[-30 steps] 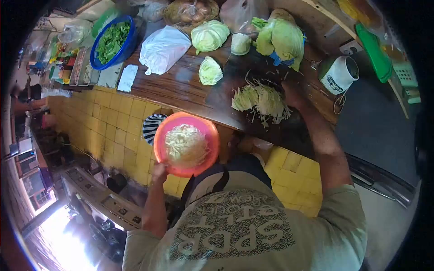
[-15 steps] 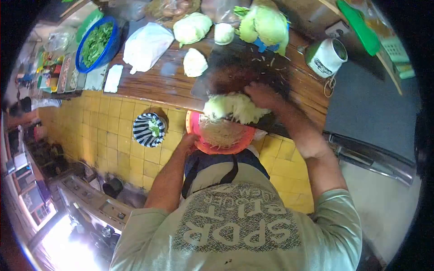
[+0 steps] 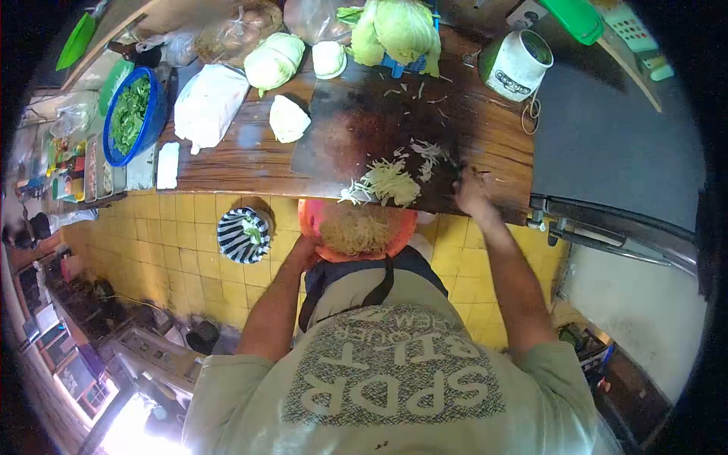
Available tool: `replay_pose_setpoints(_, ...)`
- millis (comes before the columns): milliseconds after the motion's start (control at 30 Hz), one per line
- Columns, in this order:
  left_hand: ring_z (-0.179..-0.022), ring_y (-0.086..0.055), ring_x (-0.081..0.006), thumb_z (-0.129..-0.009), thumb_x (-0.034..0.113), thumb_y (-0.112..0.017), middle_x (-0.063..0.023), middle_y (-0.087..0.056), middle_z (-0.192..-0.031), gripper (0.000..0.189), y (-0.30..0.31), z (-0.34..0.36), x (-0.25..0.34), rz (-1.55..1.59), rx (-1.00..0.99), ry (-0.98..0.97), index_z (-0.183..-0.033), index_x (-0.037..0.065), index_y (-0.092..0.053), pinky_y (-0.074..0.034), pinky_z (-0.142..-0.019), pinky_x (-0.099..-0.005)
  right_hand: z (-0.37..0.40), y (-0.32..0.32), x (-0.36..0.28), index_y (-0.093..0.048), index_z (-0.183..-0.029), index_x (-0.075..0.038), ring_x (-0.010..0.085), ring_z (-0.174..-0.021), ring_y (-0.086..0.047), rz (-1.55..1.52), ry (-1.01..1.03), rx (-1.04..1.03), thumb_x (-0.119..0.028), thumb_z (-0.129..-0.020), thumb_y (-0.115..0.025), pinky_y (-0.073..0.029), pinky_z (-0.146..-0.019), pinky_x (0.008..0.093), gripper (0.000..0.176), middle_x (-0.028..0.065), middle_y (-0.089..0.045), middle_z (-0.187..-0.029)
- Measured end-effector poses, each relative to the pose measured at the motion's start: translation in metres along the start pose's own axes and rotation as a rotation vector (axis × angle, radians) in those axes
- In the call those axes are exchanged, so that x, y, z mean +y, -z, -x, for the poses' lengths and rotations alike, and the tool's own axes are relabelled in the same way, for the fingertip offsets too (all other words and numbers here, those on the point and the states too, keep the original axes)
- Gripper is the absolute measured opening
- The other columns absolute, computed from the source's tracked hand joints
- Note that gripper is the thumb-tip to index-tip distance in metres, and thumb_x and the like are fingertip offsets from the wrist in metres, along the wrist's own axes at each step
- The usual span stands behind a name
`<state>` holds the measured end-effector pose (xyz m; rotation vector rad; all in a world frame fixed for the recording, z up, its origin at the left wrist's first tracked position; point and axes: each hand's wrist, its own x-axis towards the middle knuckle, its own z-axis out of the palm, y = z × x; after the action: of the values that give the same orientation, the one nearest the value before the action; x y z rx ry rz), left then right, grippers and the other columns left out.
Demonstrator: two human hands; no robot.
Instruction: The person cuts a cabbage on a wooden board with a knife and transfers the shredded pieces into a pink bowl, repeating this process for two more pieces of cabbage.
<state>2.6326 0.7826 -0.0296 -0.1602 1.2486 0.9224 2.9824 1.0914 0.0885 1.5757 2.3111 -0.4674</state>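
Note:
My left hand [image 3: 307,252] grips the rim of an orange-pink basin [image 3: 413,227] at the table's front edge. Pale shreds [image 3: 353,231] fill the basin's middle. Above it, a pile of shredded cabbage [image 3: 390,182] lies at the front of a dark cutting board [image 3: 334,144], with looser strands to its right. My right hand [image 3: 473,192] is at the board's right front corner, apart from the pile. Its fingers are too small and blurred to show whether they hold anything.
Cabbage heads [image 3: 274,62] and a cut piece [image 3: 289,119] stand behind the board, near a white bag [image 3: 211,106]. A blue basket of greens [image 3: 155,114] sits left, a white canister [image 3: 519,67] back right. A striped bin [image 3: 243,236] stands on the floor.
My right hand has moved right and toward me, away from the cabbage. Some shreds have left the pile, which is now smaller. My left hand still holds the basin.

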Motion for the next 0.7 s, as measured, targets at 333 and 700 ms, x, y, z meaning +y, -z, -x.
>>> replay_pose_setpoints(333,-0.066,-0.062,-0.0223,-0.078,0.002,-0.056,-0.008,-0.058,-0.088,0.049,-0.035,0.032,0.03,0.123,0.121,0.121,-0.125,0.004,-0.045,-0.055,-0.053,-0.0358,0.073,0.011,-0.131,-0.054,-0.111,-0.001,0.0429,-0.109,-0.055,-0.111,0.226,-0.275,-0.022,-0.084,-0.061,-0.046,-0.091,0.0502,0.036,0.0259,-0.053,-0.117)
replay_pose_setpoints(700,-0.084,-0.067,-0.0309,-0.078,-0.003,-0.052,-0.0145,-0.062,-0.1,0.046,-0.006,0.035,0.02,0.174,0.026,0.058,-0.122,0.005,-0.044,-0.06,-0.072,-0.0413,0.089,-0.001,-0.081,-0.052,-0.112,0.003,0.0446,-0.104,-0.055,-0.19,0.187,-0.112,-0.027,-0.086,-0.062,-0.047,-0.086,0.052,0.041,0.0278,-0.055,-0.108)
